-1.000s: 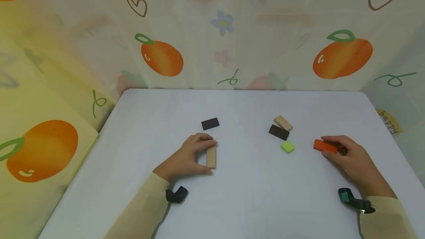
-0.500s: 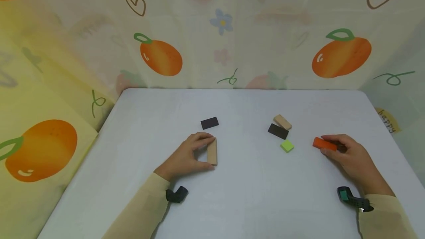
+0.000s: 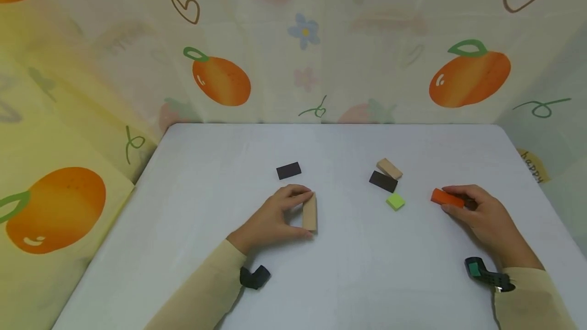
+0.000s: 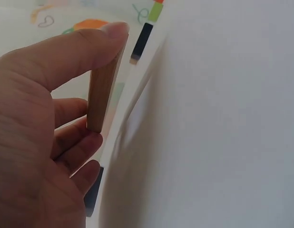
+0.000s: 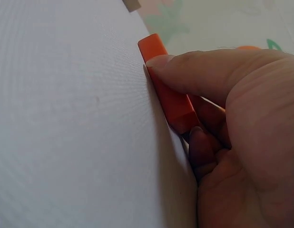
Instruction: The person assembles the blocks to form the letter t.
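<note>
My left hand [image 3: 279, 216] pinches a plain wooden block [image 3: 310, 213] by its two ends, thumb at the near end and fingers at the far one. In the left wrist view the same wooden block [image 4: 102, 92] appears raised off the white surface. Over on the right, my right hand [image 3: 486, 220] holds an orange block [image 3: 447, 198] between thumb and fingers. The right wrist view shows this orange block [image 5: 168, 90] low against the table, its long side gripped by the thumb.
A black block [image 3: 289, 170] lies beyond my left hand. Between the hands are another black block [image 3: 383, 181], a wooden block [image 3: 390, 168] touching it, and a lime green block [image 3: 395, 201]. A patterned cloth [image 3: 330, 65] hangs behind the white table [image 3: 348, 279].
The left hand has closed on the wooden block, lifted it a little and carried it to the right. My right hand keeps its hold on the orange block, nearly still.
</note>
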The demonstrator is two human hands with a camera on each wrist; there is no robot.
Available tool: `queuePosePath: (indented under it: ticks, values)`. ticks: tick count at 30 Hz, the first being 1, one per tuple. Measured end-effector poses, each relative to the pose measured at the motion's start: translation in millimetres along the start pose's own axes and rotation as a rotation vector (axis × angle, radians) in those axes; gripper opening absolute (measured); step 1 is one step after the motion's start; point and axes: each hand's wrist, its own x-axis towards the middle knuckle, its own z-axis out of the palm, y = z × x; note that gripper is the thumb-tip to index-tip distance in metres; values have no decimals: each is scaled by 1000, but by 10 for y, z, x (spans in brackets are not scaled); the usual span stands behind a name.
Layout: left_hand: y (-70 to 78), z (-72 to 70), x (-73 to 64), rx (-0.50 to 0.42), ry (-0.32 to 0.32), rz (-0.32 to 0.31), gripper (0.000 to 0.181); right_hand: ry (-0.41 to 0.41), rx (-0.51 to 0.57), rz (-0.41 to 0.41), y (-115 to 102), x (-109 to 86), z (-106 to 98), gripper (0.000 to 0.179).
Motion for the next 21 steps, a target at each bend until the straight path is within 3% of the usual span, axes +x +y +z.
queuePosePath:
  ticks: [12, 21]
  values:
    - [162, 243, 243, 1, -57, 58, 91, 0, -3, -25, 5, 9, -56, 52]
    - [176, 421, 400, 26, -99, 72, 93, 6, 4, -47, 15, -10, -25, 50]
